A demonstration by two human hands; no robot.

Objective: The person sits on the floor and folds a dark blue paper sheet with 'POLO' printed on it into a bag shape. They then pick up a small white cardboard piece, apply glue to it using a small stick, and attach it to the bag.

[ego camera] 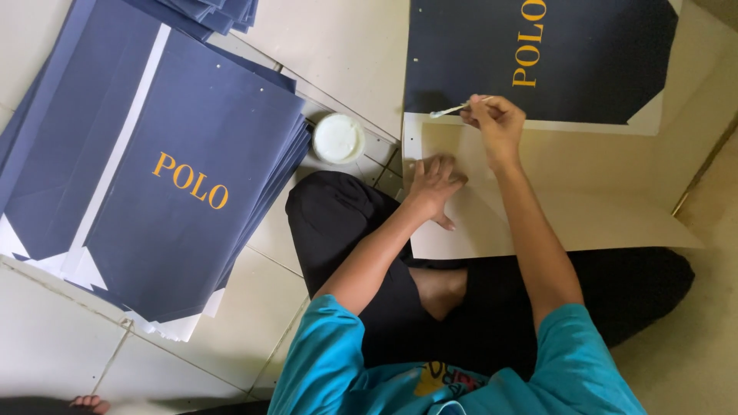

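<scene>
The floor point(46, 346) is made of pale tiles with thin dark lines between them. On the far left, at the bottom edge, some toes point(88, 402) of another person peek in. A big stack point(169, 177) of dark blue sheets with yellow letters lies on the tiles at the left, fanned out a little, with white edges showing at the bottom. More blue sheets point(211, 14) sit at the top edge. Just right of the stack is a small round white tub point(338, 138), on the floor near the person's knee. The person sits cross-legged in black pants and a teal shirt, with one bare foot point(438, 290) showing. A large sheet point(584, 207) lies open in front of them, its pale side up near the lap and its dark blue part farther away. The left hand point(434, 184) is flat and open, with its fingers spread, pressing down on the sheet's pale part near the left edge. The right hand point(496, 119) is closed in a pinch on a thin white stick point(453, 110). The tip of the stick points left and sits right where the pale part meets the blue part. On the far right, the floor looks tan and more shadowed.
</scene>
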